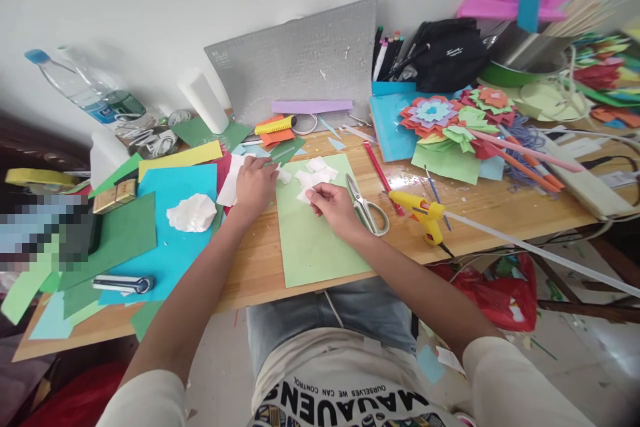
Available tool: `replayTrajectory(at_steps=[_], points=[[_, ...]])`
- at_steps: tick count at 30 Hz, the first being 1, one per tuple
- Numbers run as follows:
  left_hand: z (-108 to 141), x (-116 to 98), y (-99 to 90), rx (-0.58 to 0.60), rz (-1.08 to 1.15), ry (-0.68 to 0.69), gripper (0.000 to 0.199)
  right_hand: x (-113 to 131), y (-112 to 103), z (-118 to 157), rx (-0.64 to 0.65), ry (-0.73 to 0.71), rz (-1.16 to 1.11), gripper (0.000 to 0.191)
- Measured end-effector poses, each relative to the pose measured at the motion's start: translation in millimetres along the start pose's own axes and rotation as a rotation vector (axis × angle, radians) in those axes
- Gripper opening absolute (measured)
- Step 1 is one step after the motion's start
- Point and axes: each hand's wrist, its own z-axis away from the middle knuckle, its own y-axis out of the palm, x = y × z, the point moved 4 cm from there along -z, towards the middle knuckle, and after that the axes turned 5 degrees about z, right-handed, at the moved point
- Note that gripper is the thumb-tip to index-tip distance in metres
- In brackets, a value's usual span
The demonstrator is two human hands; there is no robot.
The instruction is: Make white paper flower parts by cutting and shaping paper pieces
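My right hand (334,208) is closed in a pinch at the lower edge of a torn white tissue piece (316,177), above a light green sheet (320,247). My left hand (256,185) lies palm down over a white tissue sheet (230,181), its fingers extended and partly bent. Near those fingertips is a small white scrap (284,175). Scissors (369,210) with pale handles lie just right of my right hand. On the blue sheet (173,260) to the left sits a crumpled white tissue (193,213).
A yellow glue gun (420,215) lies at the right near the table edge, its long glue stick pointing right. Folded paper flowers (435,117) are at the back right. A grey cutting mat (295,67) leans against the wall. A box cutter (125,283) is at the left.
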Motion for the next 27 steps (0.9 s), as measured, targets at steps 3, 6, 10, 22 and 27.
replayTrajectory(at_steps=[3, 6, 10, 22, 27], points=[[10.9, -5.1, -7.3, -0.014, -0.028, 0.063, 0.038, 0.8, 0.8, 0.5, 0.01, -0.005, -0.018, 0.03], [28.6, -21.5, -23.0, -0.074, 0.043, 0.074, 0.042, 2.0, 3.2, 1.5, 0.022, -0.018, -0.033, 0.031], [53.9, -46.6, -25.9, -0.053, 0.445, -0.041, 0.025, 3.8, 3.5, 2.3, 0.002, -0.007, -0.039, 0.035], [71.9, -59.7, 9.3, 0.012, 1.05, -0.404, 0.031, 5.9, 6.5, 1.4, 0.081, -0.037, -0.07, 0.041], [72.8, -52.4, 8.7, -0.07, 1.248, -0.585, 0.029, 2.2, 8.5, 2.9, 0.142, -0.047, -0.033, 0.038]])
